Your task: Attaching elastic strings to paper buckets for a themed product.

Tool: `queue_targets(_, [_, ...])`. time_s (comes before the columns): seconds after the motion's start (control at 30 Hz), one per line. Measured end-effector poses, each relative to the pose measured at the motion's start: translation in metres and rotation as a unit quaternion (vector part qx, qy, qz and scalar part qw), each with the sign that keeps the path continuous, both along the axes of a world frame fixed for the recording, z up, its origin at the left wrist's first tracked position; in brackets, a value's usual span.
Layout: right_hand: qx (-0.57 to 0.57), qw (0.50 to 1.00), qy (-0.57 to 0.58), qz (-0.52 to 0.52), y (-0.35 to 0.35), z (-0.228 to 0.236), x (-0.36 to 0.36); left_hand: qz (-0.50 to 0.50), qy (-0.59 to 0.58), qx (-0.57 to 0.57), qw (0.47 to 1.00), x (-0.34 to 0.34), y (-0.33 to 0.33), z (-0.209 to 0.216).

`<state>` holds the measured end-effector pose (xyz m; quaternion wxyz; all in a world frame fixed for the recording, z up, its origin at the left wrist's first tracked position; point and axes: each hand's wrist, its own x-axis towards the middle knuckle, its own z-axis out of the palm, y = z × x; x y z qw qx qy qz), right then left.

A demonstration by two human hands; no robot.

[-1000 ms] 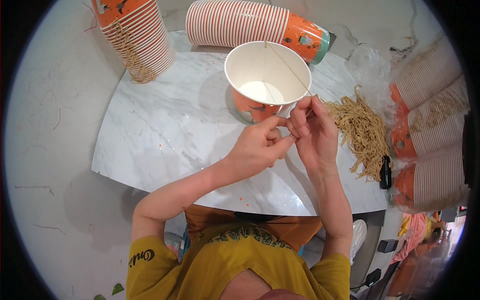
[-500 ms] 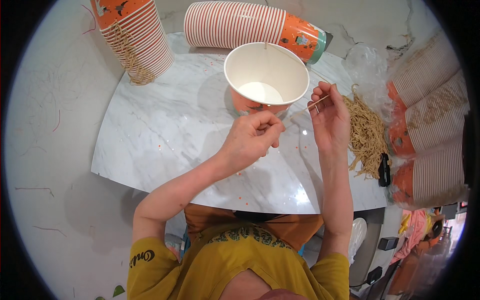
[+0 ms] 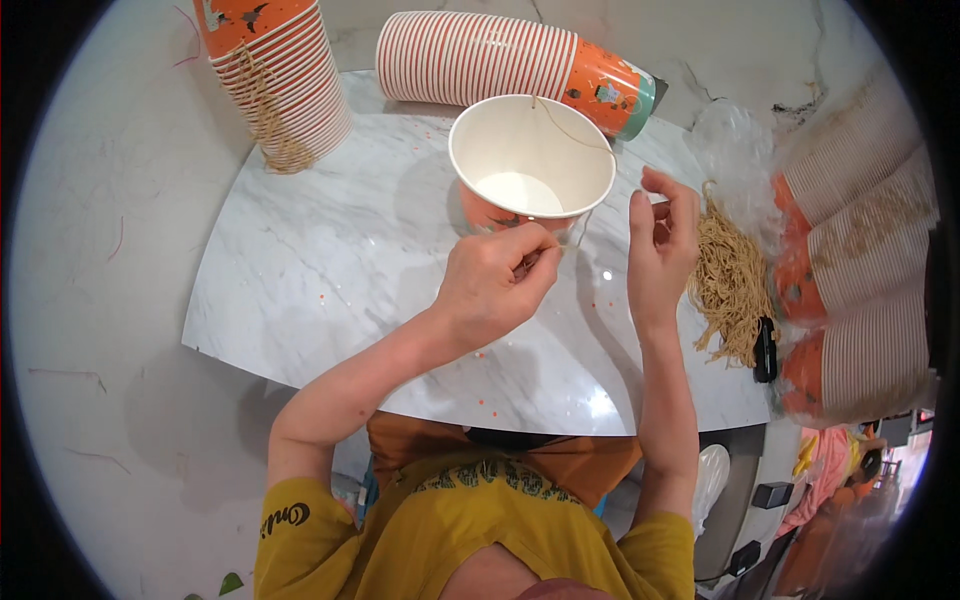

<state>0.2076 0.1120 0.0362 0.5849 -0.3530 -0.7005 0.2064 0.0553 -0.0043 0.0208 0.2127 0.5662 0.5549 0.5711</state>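
Note:
A large paper cup (image 3: 488, 211), white inside and orange outside, stands upright in front of me with its mouth tilted toward me. A thin tan cord (image 3: 586, 226) is attached at its far rim, passes across the mouth and over the right side, then comes down toward my left hand (image 3: 500, 275). Finger and thumb of that hand are pinched on the cord's end just before the cup's near side. To the right of the cup my right hand (image 3: 660, 245) is raised, thumb and forefinger apart, the other fingers curled, with nothing visible between them.
A heap of tan cords (image 3: 732, 280) lies at the table's right, beside a black object (image 3: 765, 350). One nested cup stack (image 3: 295, 95) stands at the left; another (image 3: 475, 58) lies behind the cup. Plastic-wrapped cup stacks (image 3: 870, 345) line the right side of the marble-patterned table (image 3: 300, 300).
My right hand has let go of the cord and its fingers have spread. The cord, stretched out to the right before, now hangs slack over the cup's rim; my left hand keeps its pinch.

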Motion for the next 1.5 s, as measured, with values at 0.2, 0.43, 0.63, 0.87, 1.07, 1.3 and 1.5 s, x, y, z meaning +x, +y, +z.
queue_targets(0.2, [0.054, 0.969, -0.119, 0.208, -0.043, 0.008, -0.008, 0.011, 0.021, 0.026, 0.999, -0.004, 0.001, 0.000])
queue_targets(0.43, [0.045, 0.957, -0.165, 0.233, -0.039, 0.010, -0.006, -0.009, -0.003, -0.007, 1.000, -0.013, -0.004, 0.011])
queue_targets(0.63, [-0.003, 0.960, -0.151, 0.234, -0.034, 0.011, -0.001, 0.002, 0.008, -0.011, 1.000, -0.017, -0.003, 0.013])
queue_targets(0.87, [-0.032, 0.975, -0.102, 0.197, -0.028, 0.013, 0.001, 0.013, -0.022, -0.043, 0.999, -0.023, -0.001, 0.017])
queue_targets(1.07, [-0.075, 0.956, -0.129, 0.252, -0.039, 0.012, -0.003, 0.000, -0.004, -0.015, 1.000, -0.020, -0.001, 0.014])
queue_targets(1.3, [-0.157, 0.933, -0.096, 0.309, -0.039, 0.003, -0.006, 0.005, 0.037, 0.009, 0.999, -0.018, -0.001, 0.015])
queue_targets(1.5, [-0.168, 0.938, -0.076, 0.294, -0.038, -0.001, -0.008, 0.011, 0.057, 0.028, 0.998, -0.019, 0.000, 0.012])
